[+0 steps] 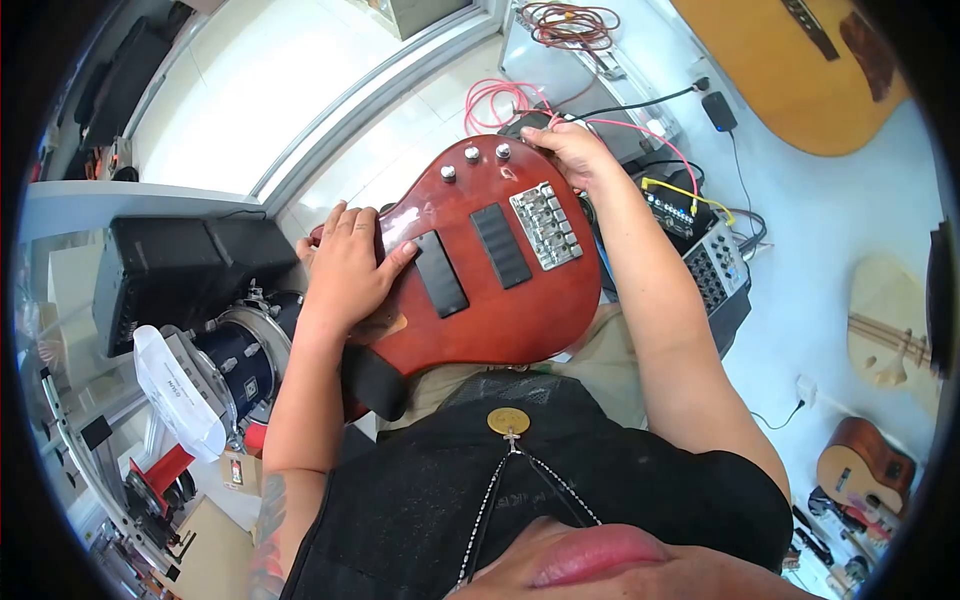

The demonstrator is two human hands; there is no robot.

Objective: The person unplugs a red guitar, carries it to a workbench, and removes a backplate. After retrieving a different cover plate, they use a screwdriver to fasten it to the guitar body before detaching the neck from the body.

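1. The bass guitar (480,290), a glossy red-brown body with no strings visible, lies face up across the person's lap, just above the black shirt and its round gold pendant (508,421).
2. On its face sit two black pickups (470,258), a chrome bridge (546,225) and three small metal knobs (473,154) near the far edge.
3. The left hand (350,265) lies over the guitar's horn. The thumb rests on the face beside the nearer pickup and the fingers curl over the far edge, so its grip is closed on the body.
4. The right hand (570,150) is at the far rim, just beside the knobs. Its fingers bend round the edge there, and its grip holds the guitar's rim as well.
5. A pink cable (495,100) loops on the floor just beyond the right hand, with a coil of red cable (570,25) farther off.
6. A small mixer (715,265) with rows of buttons sits beside the right forearm, wires running into it.
7. A dark blue drum (240,360) and a black amplifier (180,270) stand beyond the left arm.
8. An acoustic guitar (800,70) lies well apart at the top right, and a ukulele (865,465) at the lower right.
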